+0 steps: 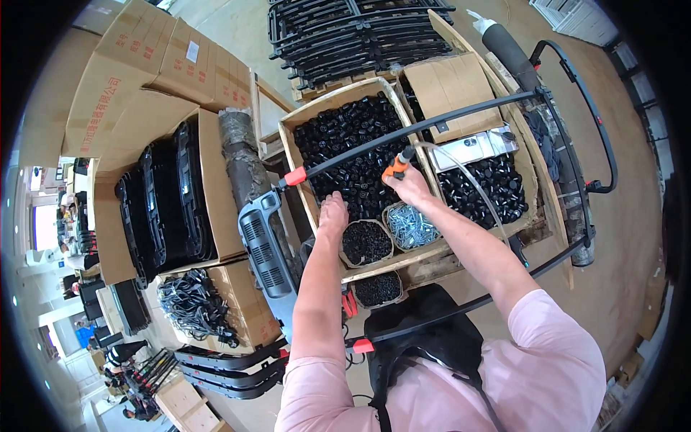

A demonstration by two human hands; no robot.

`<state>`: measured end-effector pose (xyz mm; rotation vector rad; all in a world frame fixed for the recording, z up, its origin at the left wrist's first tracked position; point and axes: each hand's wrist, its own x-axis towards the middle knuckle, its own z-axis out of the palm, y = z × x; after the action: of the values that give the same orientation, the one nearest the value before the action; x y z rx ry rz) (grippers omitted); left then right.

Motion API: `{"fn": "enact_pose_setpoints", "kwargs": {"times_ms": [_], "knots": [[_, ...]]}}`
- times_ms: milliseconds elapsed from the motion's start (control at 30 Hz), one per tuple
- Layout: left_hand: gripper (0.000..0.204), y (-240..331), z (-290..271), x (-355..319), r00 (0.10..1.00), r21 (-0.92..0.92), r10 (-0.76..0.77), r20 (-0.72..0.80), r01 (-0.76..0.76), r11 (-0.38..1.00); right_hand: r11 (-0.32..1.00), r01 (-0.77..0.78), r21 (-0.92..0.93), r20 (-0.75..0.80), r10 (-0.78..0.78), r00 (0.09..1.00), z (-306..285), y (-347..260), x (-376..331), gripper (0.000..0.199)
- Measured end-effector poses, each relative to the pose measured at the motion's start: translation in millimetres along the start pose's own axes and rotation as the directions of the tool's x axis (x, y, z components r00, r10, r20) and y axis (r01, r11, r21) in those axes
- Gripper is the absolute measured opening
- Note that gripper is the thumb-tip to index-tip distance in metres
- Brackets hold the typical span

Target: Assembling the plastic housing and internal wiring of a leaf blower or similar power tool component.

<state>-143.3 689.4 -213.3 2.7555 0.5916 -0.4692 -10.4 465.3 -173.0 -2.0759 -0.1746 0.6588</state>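
My right hand (pixel 412 187) is closed around an orange power screwdriver (pixel 396 167) with a dark end and a pale hose running from it. My left hand (pixel 333 214) reaches over a wooden bin (pixel 289 137) of small black plastic caps (pixel 349 122); its fingers stretch forward onto the caps. A long black tubular frame (pixel 403 133) with red joints crosses above the bins and loops back over my lap. On its left side is a grey slotted housing (pixel 263 241). Near my wrists sit tubs of dark screws (pixel 366 241) and silvery screws (pixel 410 227).
More black caps (pixel 484 189) fill the right compartment, beside a cardboard piece (pixel 450 90) and a white box (pixel 468 149). On the left stand cartons of black panels (pixel 165 194) and cables (pixel 194 302). Black frames (pixel 353 36) are stacked at the back. A padded post (pixel 243 155) stands left of the bin.
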Motion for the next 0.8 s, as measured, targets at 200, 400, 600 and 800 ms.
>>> {"fn": "enact_pose_setpoints", "kwargs": {"times_ms": [200,400,600,800], "knots": [[0.028,-13,1,9,0.996,-0.012,-0.087,0.005,0.087,0.996,0.928,0.156,-0.338,0.316,-0.044,0.948,-19,-22,-33,0.025],[0.030,11,-17,-9,0.971,-0.262,-0.165,-0.174,0.115,0.958,0.639,0.435,-0.635,0.297,-0.318,0.900,-2,45,-69,0.024],[0.035,14,-29,-81,0.981,-0.964,-0.073,0.179,0.190,0.189,0.535,0.517,-0.668,0.435,-0.284,0.855,6,55,-70,0.028],[0.035,10,-23,-169,0.967,-0.932,0.060,0.248,0.255,-0.257,0.513,0.539,-0.668,0.439,-0.314,0.842,10,60,-70,0.020]]}}
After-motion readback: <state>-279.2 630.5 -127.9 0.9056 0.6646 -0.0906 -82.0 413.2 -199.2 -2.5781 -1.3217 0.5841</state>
